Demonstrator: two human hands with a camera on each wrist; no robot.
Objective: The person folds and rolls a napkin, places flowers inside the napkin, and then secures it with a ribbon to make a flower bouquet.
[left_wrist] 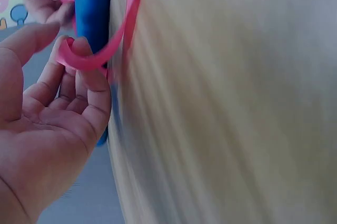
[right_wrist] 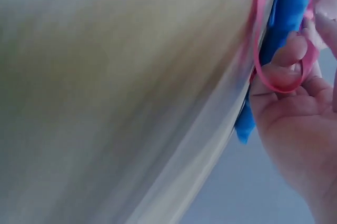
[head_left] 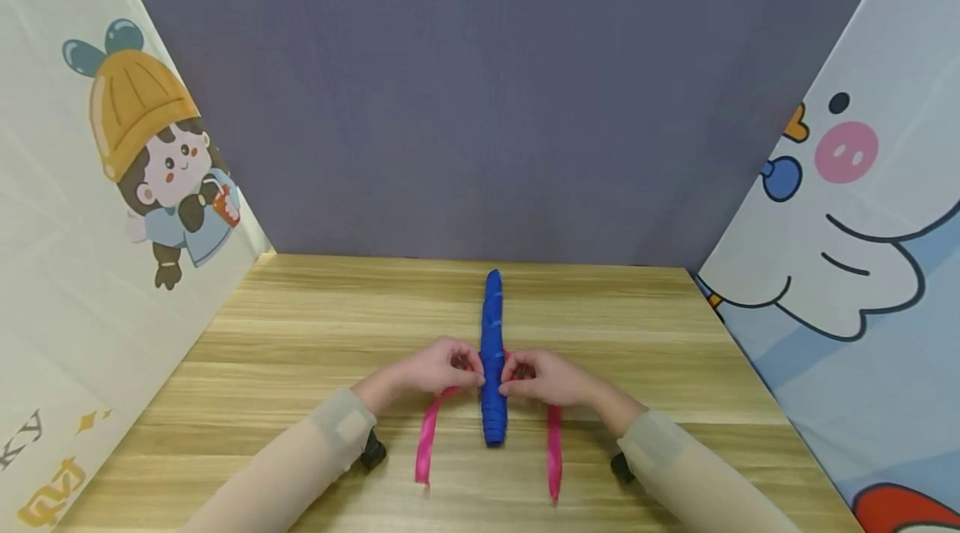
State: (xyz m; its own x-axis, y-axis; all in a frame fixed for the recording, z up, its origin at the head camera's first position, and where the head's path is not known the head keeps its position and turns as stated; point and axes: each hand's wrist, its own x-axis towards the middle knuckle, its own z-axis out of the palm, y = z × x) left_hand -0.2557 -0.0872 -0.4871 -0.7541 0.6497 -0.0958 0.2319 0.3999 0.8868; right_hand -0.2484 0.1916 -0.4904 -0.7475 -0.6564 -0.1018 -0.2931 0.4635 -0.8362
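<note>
A long, narrow roll of blue fabric (head_left: 492,325) lies lengthwise on the wooden table, tapering towards its far end. A pink ribbon runs at its middle, with a left tail (head_left: 426,443) and a right tail (head_left: 554,454) trailing towards the near edge. On the left side of the roll, my left hand (head_left: 438,366) holds the ribbon (left_wrist: 97,62) among curled fingers; the thumb stands apart from it in the left wrist view. Opposite, my right hand (head_left: 553,376) grips the other ribbon length (right_wrist: 284,88), which loops across its fingers. Both hands' fingertips are close beside the roll.
The wooden table (head_left: 337,300) ends at a dark grey panel (head_left: 480,100) behind. White panels with cartoon prints stand at the left (head_left: 52,208) and right (head_left: 915,133). Dark wrist devices show under the left sleeve (head_left: 300,450) and right sleeve (head_left: 697,466).
</note>
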